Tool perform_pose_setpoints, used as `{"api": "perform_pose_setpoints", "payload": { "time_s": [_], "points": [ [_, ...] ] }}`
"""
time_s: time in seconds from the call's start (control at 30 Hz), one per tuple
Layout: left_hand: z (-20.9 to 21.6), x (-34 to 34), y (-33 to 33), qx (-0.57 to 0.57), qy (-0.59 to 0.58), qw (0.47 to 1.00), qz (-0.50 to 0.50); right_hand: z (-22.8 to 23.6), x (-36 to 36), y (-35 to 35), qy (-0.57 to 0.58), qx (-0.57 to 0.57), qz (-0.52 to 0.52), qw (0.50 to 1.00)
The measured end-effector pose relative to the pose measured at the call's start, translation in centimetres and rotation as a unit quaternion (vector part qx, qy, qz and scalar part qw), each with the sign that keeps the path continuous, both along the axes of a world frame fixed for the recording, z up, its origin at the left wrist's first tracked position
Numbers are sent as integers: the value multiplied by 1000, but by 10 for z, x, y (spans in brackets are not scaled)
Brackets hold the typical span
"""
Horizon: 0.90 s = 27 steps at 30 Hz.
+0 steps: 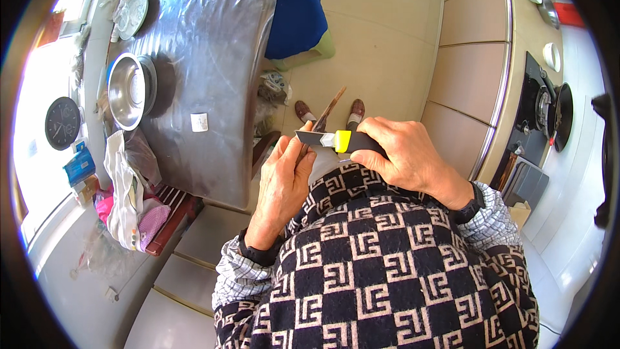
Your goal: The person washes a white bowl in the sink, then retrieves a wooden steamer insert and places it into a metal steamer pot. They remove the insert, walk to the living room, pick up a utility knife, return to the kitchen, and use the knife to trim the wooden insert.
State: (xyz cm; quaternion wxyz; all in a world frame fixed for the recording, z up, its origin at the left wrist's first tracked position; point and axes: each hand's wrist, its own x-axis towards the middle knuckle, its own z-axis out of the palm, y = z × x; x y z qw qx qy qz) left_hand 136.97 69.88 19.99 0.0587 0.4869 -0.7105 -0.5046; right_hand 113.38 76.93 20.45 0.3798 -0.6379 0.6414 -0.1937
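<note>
My right hand (407, 155) is wrapped round the black handle of a utility knife (343, 141) with a yellow collar, held in front of my waist. Its blade points left and lies across the fingertips of my left hand (279, 179). Those fingers are closed on a thin brown stick (331, 107), which slants away from me with its far end over the floor. The blade looks close to the stick, but I cannot tell whether they touch. The stick's near end is mostly hidden by my fingers.
To the left stands a table (206, 45) under a shiny cover, with a steel bowl (129, 94) and a plate (134, 16). A stool with a blue cover (297, 21) is beside it. On the right, a counter carries a gas stove (539, 110) and a wok (564, 116).
</note>
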Motion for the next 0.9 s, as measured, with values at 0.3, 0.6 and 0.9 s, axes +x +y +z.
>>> {"api": "perform_pose_setpoints", "payload": {
  "time_s": [0.3, 0.6, 0.9],
  "points": [
    [1, 6, -29, -70, -29, 995, -59, -2, 11, -16, -18, 39, -27, 999],
    [5, 13, -25, 2, -41, 996, -84, -3, 14, -9, -13, 62, -26, 998],
    [4, 20, -8, 6, -8, 994, -108, -21, 0, 21, -22, 37, -17, 999]
  ]
}}
